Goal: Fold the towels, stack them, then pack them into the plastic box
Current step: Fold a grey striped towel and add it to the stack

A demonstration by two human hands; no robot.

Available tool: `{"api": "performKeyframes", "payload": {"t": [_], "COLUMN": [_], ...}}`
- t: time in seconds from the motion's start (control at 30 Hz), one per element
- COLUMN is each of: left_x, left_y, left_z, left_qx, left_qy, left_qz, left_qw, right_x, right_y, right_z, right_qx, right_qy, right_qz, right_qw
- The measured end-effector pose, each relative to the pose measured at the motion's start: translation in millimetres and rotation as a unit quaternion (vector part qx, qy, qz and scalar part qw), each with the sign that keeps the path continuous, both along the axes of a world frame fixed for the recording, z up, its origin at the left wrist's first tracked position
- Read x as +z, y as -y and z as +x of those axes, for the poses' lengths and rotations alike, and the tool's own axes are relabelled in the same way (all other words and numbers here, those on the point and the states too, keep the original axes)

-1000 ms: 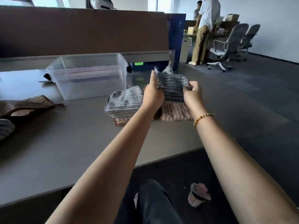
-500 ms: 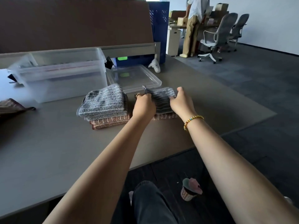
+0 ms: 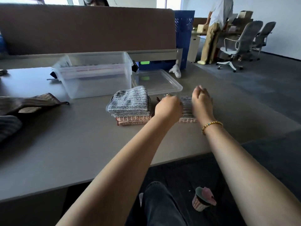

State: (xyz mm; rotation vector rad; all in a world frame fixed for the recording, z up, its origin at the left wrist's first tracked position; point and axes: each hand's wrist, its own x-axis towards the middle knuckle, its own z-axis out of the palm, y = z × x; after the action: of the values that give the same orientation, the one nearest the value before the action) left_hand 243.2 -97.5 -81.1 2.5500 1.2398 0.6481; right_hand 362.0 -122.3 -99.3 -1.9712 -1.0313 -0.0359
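A folded grey striped towel [image 3: 186, 106] lies on a pinkish folded towel [image 3: 187, 120] on the grey table [image 3: 65, 144]. My left hand [image 3: 168, 110] rests on its left part with curled fingers. My right hand [image 3: 202, 103] lies along its right edge, fingers together and pressed down. Left of them stands a stack of folded towels [image 3: 130, 105], grey on top and pink below. The clear plastic box [image 3: 96, 75] stands behind that stack, and its lid [image 3: 156, 82] lies flat to the right of it.
Unfolded brown towels [image 3: 27, 105] and a grey one [image 3: 8, 128] lie at the table's left. A brown partition runs along the far side. The table edge is close on the right. A person and office chairs stand far right.
The grey striped towel, held up a second ago, has come down onto the pinkish folded one. Both hands now press on it instead of holding its upper edge.
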Motion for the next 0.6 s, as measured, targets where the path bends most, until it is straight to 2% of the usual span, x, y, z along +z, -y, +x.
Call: {"api": "performKeyframes", "payload": {"t": [0.07,0.13,0.23,0.3,0.37,0.5,0.6], "left_x": [27,45,46,32,12,-26,-37], "left_y": [5,-2,-23,-35,-44,-49,-45], "left_z": [-22,-59,-140,-202,-262,-367,-416], "left_qx": [0.002,0.038,0.143,0.218,0.283,0.413,0.495], "left_qy": [0.079,0.13,0.172,0.16,0.122,-0.001,-0.089], "left_qz": [0.043,0.084,0.106,0.103,0.087,0.072,-0.023], "left_qw": [0.996,0.987,0.969,0.957,0.948,0.908,0.864], "right_x": [20,38,49,43,29,-12,-34], "right_y": [-5,-15,-31,-42,-52,-74,-83], "right_z": [-27,-63,-135,-189,-240,-313,-336], "right_qx": [0.032,0.079,0.157,0.203,0.264,0.385,0.414], "right_qy": [-0.038,-0.05,-0.007,0.026,0.05,0.056,0.044], "right_qz": [0.144,0.228,0.288,0.305,0.274,0.104,-0.018], "right_qw": [0.988,0.969,0.945,0.93,0.923,0.915,0.909]}}
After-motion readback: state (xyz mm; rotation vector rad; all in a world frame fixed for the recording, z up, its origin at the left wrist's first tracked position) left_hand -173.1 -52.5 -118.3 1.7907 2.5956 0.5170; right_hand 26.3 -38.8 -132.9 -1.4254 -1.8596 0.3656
